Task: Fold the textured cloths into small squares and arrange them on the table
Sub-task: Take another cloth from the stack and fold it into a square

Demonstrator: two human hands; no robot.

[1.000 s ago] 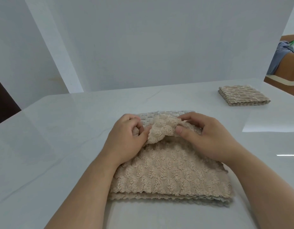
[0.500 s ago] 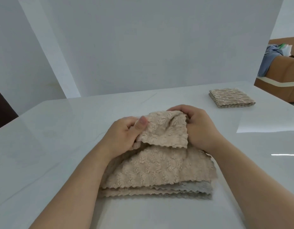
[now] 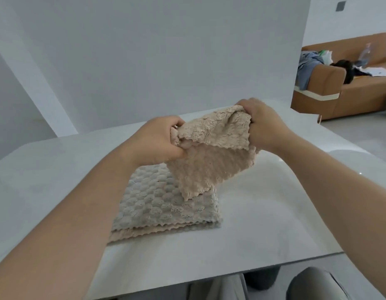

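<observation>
A beige textured cloth [image 3: 211,156] hangs in the air above the white table [image 3: 263,213]. My left hand [image 3: 159,141] grips its left top corner and my right hand [image 3: 263,124] grips its right top corner. The cloth's lower edge droops toward a flat stack of cloths [image 3: 161,204] on the table, grey on top with beige beneath. The folded beige cloth seen earlier at the back right is out of sight, behind my right hand or outside the view.
The table's near edge [image 3: 231,276] runs across the bottom, with my legs below it. A white wall stands behind the table. A brown sofa [image 3: 348,92] with clothes on it stands far right.
Both hands lifted the top beige cloth off the stack and raised it, uncovering the grey cloth. The view shifted, and the folded cloth at the back right dropped out of sight.
</observation>
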